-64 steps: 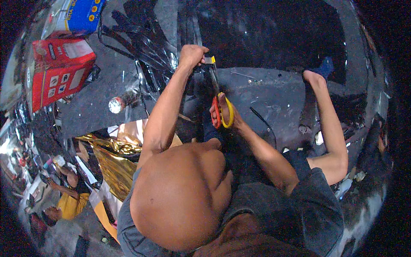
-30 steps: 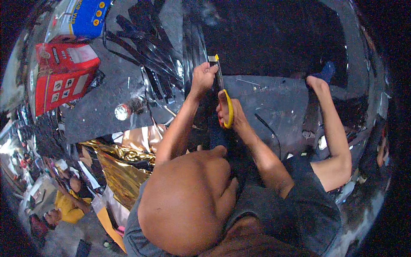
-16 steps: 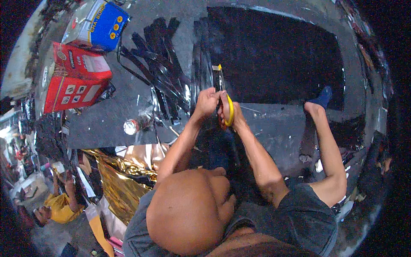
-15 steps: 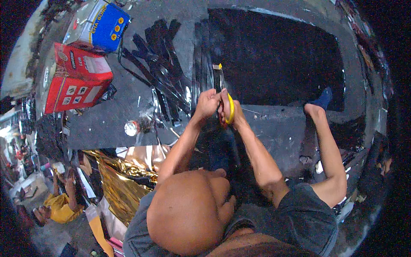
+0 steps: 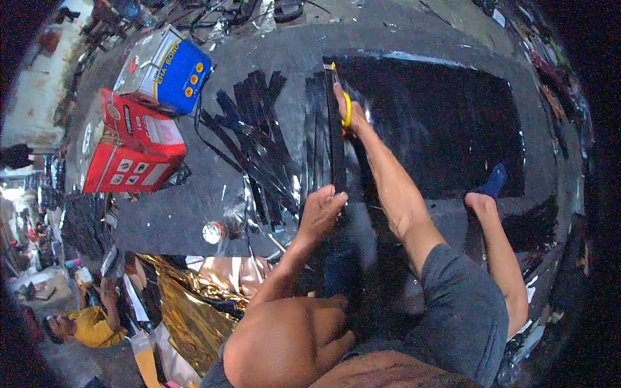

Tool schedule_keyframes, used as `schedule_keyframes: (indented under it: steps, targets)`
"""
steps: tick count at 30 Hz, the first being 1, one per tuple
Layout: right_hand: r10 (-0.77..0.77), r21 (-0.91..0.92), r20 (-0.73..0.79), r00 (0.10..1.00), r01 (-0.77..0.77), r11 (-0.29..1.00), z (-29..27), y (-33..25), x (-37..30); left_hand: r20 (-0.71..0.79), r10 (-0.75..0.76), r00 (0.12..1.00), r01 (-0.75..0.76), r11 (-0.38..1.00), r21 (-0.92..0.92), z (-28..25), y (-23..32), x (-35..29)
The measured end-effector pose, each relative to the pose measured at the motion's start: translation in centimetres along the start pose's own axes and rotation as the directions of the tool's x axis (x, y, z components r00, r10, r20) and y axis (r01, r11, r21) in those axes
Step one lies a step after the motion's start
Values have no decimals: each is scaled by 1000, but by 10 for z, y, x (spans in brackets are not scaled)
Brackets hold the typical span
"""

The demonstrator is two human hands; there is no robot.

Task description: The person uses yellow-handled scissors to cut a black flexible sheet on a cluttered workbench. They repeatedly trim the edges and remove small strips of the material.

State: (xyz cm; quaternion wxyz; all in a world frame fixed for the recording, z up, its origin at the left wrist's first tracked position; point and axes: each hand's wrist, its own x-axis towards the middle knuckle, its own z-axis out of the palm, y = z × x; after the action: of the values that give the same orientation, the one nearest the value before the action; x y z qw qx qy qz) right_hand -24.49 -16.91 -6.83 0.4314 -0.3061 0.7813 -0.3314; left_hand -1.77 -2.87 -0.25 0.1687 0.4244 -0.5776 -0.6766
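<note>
My right hand point(image 5: 354, 118) is wrapped round yellow-handled scissors point(image 5: 348, 107), at the far left corner of a black sheet point(image 5: 440, 129) spread on the floor. The scissor tips point away from me, along the sheet's left edge. Between the scissors and my left hand runs a narrow black strip point(image 5: 337, 158). Its near end is pinched in the fingers of my left hand point(image 5: 321, 212), close to my knee. More black strips point(image 5: 313, 139) lie flat just left of it, and a loose pile of strips point(image 5: 255, 129) sits farther left.
A blue and silver can point(image 5: 171, 71) and a red box point(image 5: 132, 149) stand at the left. A small round container point(image 5: 213, 232) is nearer me. Gold foil point(image 5: 187, 291) lies at lower left, with a person in a yellow shirt point(image 5: 97, 328) beyond. My sock-covered foot point(image 5: 493, 181) rests at the sheet's right.
My right hand with the scissors has moved away from me along the sheet's left edge. My left hand has come nearer my body with the strip, and the hands are now far apart.
</note>
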Motion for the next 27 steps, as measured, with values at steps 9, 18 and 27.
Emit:
schedule_keyframes:
  steps: [9, 18, 27]
  targets:
    - [-26, 423, 92, 995, -16, 906, -33, -51, 95, -341, -67, 938, 183, 929, 322, -16, -24, -38]
    - [65, 420, 206, 976, -148, 895, -76, 43, -72, -194, 249, 949, -127, 863, 489, 12, -45, 16]
    - [179, 565, 314, 932, -335, 754, -45, 130, -293, -356, -99, 929, 204, 940, 272, 50, -59, 80]
